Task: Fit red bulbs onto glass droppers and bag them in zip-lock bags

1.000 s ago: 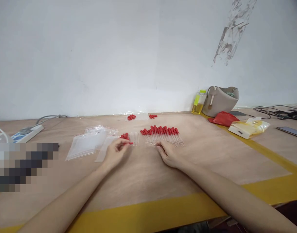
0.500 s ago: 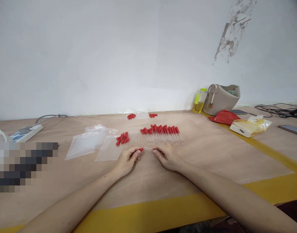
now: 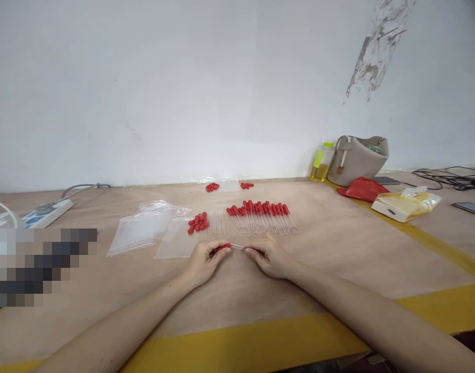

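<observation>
My left hand (image 3: 206, 260) is closed round a red rubber dropper bulb (image 3: 222, 247). Pinched in my right hand (image 3: 269, 256) is a clear glass dropper tube (image 3: 238, 246), whose left end meets the bulb's mouth; how deep it sits inside I cannot tell. Just beyond my hands lies a row of droppers (image 3: 262, 210) with red bulbs pointing away from me. To its left are several bare glass tubes (image 3: 216, 223) and a pile of loose red bulbs (image 3: 198, 223), the latter partly over a clear zip bag (image 3: 173, 246).
More clear zip bags (image 3: 134, 234) overlap on the left. Small red bulbs (image 3: 212, 187) lie by the wall. At the right stand a bottle (image 3: 321, 161) and a grey bag (image 3: 357, 160), with a red pouch (image 3: 363, 189), a tissue pack (image 3: 406, 203) and a phone (image 3: 470, 208). A power strip (image 3: 51, 213) is at far left.
The bulb and the tube, apart or barely touching before, now meet end to end. My hands have shifted slightly nearer to me, and more of the bulb shows between the left fingers.
</observation>
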The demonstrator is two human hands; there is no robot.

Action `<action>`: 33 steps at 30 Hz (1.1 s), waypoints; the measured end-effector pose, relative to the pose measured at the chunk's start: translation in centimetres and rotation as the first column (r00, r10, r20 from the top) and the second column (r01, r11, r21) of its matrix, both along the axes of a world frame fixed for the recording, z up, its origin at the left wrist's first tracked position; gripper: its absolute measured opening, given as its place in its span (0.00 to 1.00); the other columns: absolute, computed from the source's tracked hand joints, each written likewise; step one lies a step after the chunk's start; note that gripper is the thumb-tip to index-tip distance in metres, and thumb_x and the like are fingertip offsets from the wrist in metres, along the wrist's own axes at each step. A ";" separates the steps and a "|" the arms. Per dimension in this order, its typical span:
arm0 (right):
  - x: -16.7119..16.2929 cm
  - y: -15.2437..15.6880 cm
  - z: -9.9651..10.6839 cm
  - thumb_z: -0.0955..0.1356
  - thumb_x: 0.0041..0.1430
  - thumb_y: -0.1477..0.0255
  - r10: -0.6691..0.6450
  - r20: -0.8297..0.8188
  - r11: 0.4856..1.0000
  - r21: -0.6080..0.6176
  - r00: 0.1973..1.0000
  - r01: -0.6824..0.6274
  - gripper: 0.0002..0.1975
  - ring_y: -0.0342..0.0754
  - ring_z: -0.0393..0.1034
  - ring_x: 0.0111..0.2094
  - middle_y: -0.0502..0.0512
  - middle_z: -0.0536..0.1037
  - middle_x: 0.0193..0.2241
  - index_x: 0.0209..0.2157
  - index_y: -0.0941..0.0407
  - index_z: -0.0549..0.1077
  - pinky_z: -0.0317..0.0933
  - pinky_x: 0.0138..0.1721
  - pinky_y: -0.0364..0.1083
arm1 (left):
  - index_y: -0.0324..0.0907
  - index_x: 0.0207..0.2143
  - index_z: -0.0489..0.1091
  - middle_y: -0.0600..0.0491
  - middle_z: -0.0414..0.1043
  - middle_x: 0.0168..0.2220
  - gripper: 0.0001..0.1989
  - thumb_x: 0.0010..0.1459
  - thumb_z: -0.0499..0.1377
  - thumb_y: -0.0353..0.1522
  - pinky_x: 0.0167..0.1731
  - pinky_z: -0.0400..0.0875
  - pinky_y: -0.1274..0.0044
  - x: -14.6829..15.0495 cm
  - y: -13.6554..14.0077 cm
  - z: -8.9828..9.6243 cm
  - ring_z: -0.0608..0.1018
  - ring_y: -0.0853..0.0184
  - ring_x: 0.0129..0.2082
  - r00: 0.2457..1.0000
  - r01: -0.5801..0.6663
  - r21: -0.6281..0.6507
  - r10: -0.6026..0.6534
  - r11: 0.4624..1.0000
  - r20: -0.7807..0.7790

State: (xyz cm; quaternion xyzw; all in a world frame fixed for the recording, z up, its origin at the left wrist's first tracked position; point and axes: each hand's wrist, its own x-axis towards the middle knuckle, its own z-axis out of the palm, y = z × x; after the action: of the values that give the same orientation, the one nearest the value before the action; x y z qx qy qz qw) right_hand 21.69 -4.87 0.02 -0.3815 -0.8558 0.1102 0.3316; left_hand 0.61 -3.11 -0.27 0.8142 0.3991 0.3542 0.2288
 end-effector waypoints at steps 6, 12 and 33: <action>0.7 0.0 0.9 0.59 0.59 0.72 0.035 0.161 0.999 -0.039 0.986 -0.029 0.11 0.42 0.67 0.27 0.49 0.77 0.28 0.32 0.54 0.73 0.46 0.37 0.47 | 0.42 0.34 0.71 0.53 0.72 0.31 0.11 0.58 0.50 0.35 0.32 0.64 0.79 -0.1 -0.8 0.9 0.72 0.68 0.32 0.986 0.146 0.020 -0.144 0.989 -0.081; 0.6 -0.3 1.1 0.59 0.58 0.71 -0.062 0.263 0.993 0.117 0.963 0.031 0.11 0.42 0.64 0.25 0.52 0.77 0.26 0.30 0.54 0.73 0.43 0.35 0.47 | 0.43 0.33 0.71 0.53 0.71 0.29 0.12 0.58 0.50 0.36 0.32 0.64 0.78 0.2 -1.2 1.2 0.71 0.68 0.30 0.974 0.145 0.016 -0.140 0.989 -0.178; -0.7 -0.3 0.4 0.59 0.56 0.73 -0.067 0.292 0.983 0.186 0.954 0.012 0.12 0.40 0.57 0.19 0.50 0.75 0.20 0.24 0.56 0.70 0.42 0.35 0.47 | 0.41 0.29 0.69 0.54 0.65 0.25 0.13 0.59 0.48 0.36 0.28 0.61 0.79 0.2 -1.4 1.4 0.68 0.70 0.26 0.951 0.184 0.055 -0.163 0.981 -0.264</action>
State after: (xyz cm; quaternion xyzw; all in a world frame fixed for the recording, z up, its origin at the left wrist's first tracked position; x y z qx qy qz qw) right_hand 20.99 -5.20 0.40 -0.3790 -0.8945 -0.0337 0.2348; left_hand 0.81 -4.51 1.11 0.8938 0.3379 0.2391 0.1727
